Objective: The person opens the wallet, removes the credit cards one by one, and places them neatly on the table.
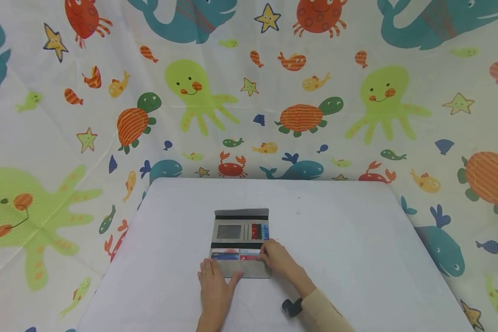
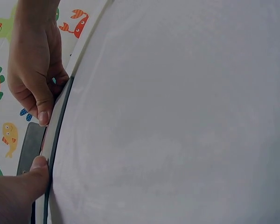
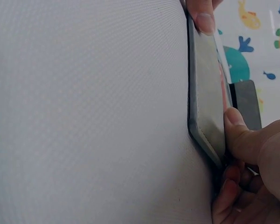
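An opened grey wallet (image 1: pixel 228 269) lies on the white table, with dark bands across it and a clear window in its upper half. Two cards show above its lower pocket: a blue and white card (image 1: pixel 225 254) at left and a red and white card (image 1: pixel 249 255) at right. My left hand (image 1: pixel 216 287) rests on the lower left corner, fingers straight and thumb along the bottom edge. At the right side, my right hand (image 1: pixel 280 259) pinches the red and white card's right end, its other fingers curled by the wallet's edge.
More narrow cards (image 1: pixel 260 232) stick out of slots at the wallet's upper right. A dark band with a camera (image 1: pixel 292 307) is on the right wrist. The white table (image 1: pixel 340 258) reaches back to a curtain (image 1: pixel 249 106) printed with sea animals.
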A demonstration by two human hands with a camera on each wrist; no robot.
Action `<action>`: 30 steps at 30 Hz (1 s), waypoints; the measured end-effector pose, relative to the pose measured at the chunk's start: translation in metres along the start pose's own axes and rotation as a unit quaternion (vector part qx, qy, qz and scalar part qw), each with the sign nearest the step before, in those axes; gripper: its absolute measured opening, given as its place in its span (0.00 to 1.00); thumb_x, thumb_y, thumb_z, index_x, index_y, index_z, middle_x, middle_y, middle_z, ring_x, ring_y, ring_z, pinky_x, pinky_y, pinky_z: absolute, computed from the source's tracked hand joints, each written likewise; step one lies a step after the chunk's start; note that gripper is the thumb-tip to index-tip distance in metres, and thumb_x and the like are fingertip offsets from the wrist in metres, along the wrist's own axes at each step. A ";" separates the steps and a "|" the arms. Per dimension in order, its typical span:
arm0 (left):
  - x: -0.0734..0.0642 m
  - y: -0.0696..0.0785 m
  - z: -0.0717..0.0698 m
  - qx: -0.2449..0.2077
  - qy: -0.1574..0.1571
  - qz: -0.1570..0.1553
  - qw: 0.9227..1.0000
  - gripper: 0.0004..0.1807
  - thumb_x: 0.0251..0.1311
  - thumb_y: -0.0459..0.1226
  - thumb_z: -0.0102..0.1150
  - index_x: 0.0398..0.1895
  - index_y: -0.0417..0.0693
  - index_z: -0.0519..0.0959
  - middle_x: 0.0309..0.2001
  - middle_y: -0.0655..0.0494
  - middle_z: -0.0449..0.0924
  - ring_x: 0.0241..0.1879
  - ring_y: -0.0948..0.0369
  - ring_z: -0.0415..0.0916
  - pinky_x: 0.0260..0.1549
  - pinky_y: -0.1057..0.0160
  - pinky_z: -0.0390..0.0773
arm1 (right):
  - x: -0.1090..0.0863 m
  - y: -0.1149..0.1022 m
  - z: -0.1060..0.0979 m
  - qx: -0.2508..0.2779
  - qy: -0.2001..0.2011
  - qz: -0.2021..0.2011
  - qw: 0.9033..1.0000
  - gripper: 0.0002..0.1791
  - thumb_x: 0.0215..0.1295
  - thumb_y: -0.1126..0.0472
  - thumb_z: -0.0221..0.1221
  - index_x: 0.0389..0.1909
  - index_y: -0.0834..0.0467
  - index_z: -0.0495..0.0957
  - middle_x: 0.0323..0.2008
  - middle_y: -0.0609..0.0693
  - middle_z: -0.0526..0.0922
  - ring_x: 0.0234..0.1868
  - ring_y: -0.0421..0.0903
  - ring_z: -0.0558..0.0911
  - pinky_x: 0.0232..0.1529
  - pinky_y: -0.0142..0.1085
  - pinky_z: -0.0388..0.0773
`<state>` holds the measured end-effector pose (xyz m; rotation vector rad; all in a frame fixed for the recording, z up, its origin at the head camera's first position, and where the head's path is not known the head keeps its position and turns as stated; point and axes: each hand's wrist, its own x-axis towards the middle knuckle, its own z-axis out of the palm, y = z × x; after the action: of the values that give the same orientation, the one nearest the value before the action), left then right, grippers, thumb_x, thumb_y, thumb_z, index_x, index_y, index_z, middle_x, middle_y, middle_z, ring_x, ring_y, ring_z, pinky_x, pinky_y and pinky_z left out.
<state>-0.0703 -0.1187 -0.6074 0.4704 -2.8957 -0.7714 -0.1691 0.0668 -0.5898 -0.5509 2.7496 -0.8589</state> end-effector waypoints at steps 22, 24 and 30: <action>0.001 0.002 0.001 0.008 0.013 0.005 1.000 0.58 0.51 0.60 0.70 0.68 0.19 0.61 0.72 0.21 0.56 0.74 0.30 0.53 0.71 0.33 0.56 | 0.004 0.005 0.001 -0.020 0.007 0.007 1.000 0.10 0.66 0.55 0.65 0.35 0.55 0.75 0.30 0.45 0.71 0.29 0.39 0.71 0.31 0.28 0.72; 0.000 0.002 0.002 0.009 0.011 0.004 1.000 0.59 0.51 0.60 0.70 0.69 0.20 0.60 0.72 0.21 0.55 0.74 0.30 0.53 0.71 0.33 0.55 | 0.005 0.005 0.001 -0.026 0.013 -0.001 1.000 0.10 0.67 0.54 0.64 0.35 0.55 0.75 0.30 0.45 0.71 0.28 0.39 0.71 0.30 0.29 0.71; 0.000 0.002 0.001 0.003 0.015 0.007 1.000 0.58 0.51 0.59 0.71 0.68 0.19 0.60 0.72 0.21 0.56 0.73 0.30 0.53 0.71 0.33 0.56 | 0.005 0.007 0.003 -0.039 0.024 -0.010 0.999 0.11 0.68 0.52 0.62 0.36 0.54 0.74 0.31 0.45 0.70 0.28 0.40 0.70 0.31 0.29 0.70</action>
<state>-0.0705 -0.1168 -0.6074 0.4593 -2.8705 -0.7474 -0.1750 0.0678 -0.5969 -0.5803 2.8364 -0.7832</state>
